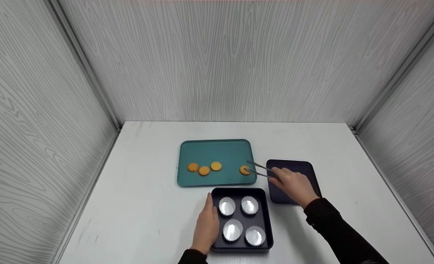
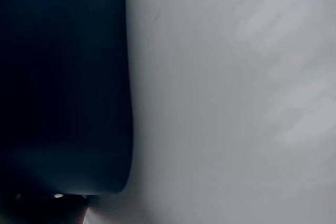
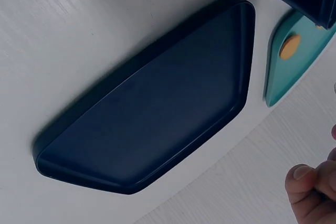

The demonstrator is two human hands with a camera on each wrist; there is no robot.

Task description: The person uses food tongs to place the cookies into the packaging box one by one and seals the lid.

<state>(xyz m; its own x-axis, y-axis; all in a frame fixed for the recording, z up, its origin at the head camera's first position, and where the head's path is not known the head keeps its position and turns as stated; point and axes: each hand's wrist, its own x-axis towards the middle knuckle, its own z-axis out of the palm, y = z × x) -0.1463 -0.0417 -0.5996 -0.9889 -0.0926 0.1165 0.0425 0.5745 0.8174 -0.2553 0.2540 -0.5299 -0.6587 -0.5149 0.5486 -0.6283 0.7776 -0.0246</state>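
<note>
My right hand (image 1: 294, 185) pinches a pair of metal tweezers (image 1: 261, 174) whose arms stand apart. One tip overlaps a small round orange-yellow cookie (image 1: 244, 170) at the right end of the teal tray (image 1: 217, 149); the other tip is beyond it. Whether the tips touch the cookie I cannot tell. My left hand (image 1: 206, 225) rests along the left wall of a dark square box (image 1: 242, 220), its fingers fairly straight. Several white paper baking cups (image 1: 232, 230) stand inside the box. In the right wrist view, the right hand's fingers (image 3: 302, 179) show at the lower right edge.
More round cookies (image 1: 204, 171) lie on the left half of the teal tray. A dark shallow tray or lid (image 1: 281, 192) lies right of the box, under my right hand. White table (image 1: 139, 205) surrounds everything, with wood-grain panels (image 1: 217, 62) behind and at both sides.
</note>
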